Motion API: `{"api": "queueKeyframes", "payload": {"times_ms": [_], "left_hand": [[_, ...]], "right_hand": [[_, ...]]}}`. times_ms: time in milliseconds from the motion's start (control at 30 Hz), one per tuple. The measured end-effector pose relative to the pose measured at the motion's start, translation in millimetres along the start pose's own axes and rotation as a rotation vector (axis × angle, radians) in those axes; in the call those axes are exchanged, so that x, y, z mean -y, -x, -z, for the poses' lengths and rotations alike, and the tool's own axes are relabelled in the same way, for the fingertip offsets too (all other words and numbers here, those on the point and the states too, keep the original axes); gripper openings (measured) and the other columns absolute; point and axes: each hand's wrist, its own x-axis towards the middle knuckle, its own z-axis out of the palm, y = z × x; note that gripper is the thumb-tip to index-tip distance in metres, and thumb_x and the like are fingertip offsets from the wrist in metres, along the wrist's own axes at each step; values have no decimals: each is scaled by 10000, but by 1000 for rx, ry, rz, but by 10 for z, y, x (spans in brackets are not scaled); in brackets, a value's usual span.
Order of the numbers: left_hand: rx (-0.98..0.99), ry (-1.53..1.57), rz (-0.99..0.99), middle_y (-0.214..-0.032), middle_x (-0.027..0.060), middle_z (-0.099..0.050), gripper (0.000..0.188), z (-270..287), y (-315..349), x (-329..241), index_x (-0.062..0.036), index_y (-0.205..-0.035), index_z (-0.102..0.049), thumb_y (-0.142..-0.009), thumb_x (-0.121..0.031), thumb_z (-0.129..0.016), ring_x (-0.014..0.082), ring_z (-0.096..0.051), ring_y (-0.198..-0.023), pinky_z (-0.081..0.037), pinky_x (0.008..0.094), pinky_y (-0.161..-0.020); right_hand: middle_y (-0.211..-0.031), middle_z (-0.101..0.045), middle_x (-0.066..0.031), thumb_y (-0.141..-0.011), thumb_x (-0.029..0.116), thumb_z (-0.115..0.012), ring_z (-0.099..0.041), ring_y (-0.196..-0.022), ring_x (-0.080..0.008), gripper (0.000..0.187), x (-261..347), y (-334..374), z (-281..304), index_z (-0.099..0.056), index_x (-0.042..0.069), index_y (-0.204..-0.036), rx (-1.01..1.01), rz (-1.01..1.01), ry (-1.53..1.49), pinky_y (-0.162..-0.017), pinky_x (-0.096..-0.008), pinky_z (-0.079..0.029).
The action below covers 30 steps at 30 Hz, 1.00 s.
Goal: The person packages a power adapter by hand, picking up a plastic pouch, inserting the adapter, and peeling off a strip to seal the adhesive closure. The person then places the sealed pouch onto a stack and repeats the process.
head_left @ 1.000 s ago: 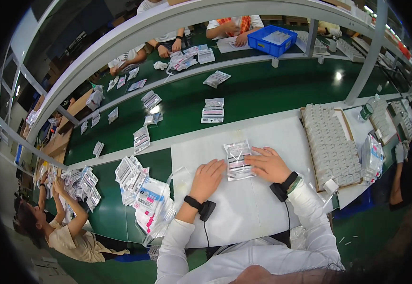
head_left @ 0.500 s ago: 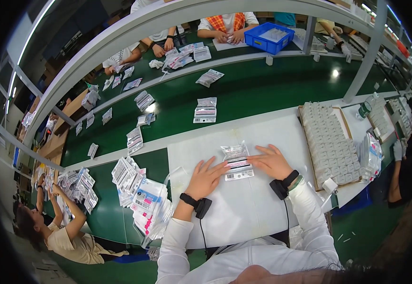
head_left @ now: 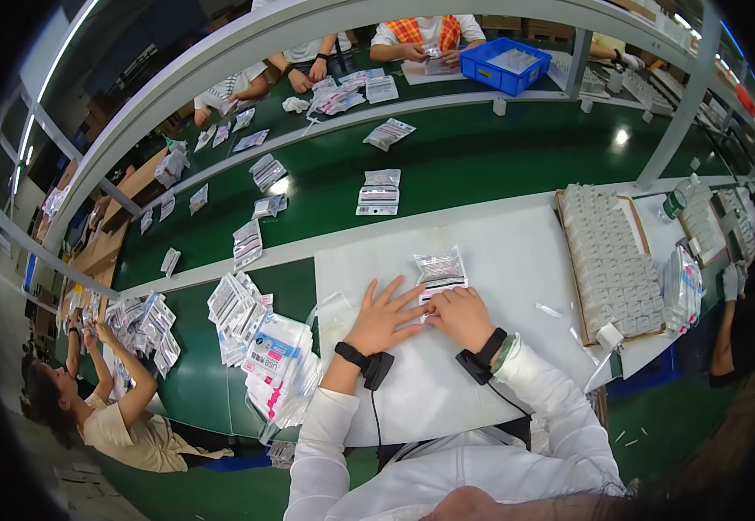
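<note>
A small silver plastic pouch (head_left: 441, 267) with pink and black print lies flat on the white work sheet (head_left: 430, 382) in front of me. My left hand (head_left: 384, 319) rests palm down with fingers spread, its fingertips at the pouch's lower left edge. The fingers of my right hand (head_left: 462, 318) are curled together on the pouch's lower edge, covering that end. Both wrists wear black bands with small boxes and cables.
Left of the sheet lie piled pouches (head_left: 237, 313) and a clear bag of blue-and-white packets (head_left: 278, 360). At right stand a carton of white blocks (head_left: 607, 260) and a green-labelled bottle (head_left: 672, 205). Pouches lie on the green belt (head_left: 482, 156). Co-workers sit opposite and at left.
My right hand has slid left and its fingers have curled onto the pouch's lower edge. My left fingers have spread wider. White strips beside my right arm are now uncovered.
</note>
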Motion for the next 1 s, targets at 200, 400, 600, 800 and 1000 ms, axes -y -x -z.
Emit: {"api": "queueKeyframes", "payload": {"times_ms": [200, 400, 600, 800, 1000], "left_hand": [[70, 9, 27, -1543, -72, -386, 411, 41, -10, -26, -342, -1316, -615, -932, -475, -556, 275, -265, -1459, -79, 605, -1154], [31, -16, 13, -1535, -86, -395, 436, 46, -14, -69, -355, -1348, -583, -935, -488, -550, 267, -271, -1457, -73, 618, -1150], [56, 73, 64, -1530, -92, -402, 529, 84, -12, -48, -343, -1432, -486, -931, -497, -555, 255, -264, -1459, -45, 623, -1151], [72, 142, 146, -1510, -83, -428, 573, 21, -40, -46, -304, -1457, -455, -927, -494, -564, 239, -263, -1458, -43, 622, -1153], [16, 71, 100, -1453, -69, -495, 547, 6, -41, -76, -287, -1427, -494, -922, -480, -579, 225, -299, -1441, -41, 606, -1157]], "right_hand": [[-862, -638, -35, -803, 242, -698, -606, -871, -230, 141, 25, 21, -47, -641, 120, -845, -7, 33, 61, -811, -389, -440], [-819, -630, -89, -817, 188, -671, -606, -832, -300, 110, -229, 221, 271, -638, 87, -843, -2, -16, -83, -764, -433, -455], [-868, -635, -132, -802, 96, -648, -592, -833, -350, 108, -985, 940, 1171, -622, 49, -896, -19, -385, 148, -741, -465, -473], [-1065, -656, -116, -719, -53, -537, -574, -1095, -342, 398, -582, 189, 1001, -635, 54, -1089, -339, 42, 70, -923, -430, -450], [-1175, -650, -72, -775, 4, -578, -518, -1221, -240, 509, -729, -82, 527, -631, 177, -1250, 229, 89, -134, -1003, -353, -338]]}}
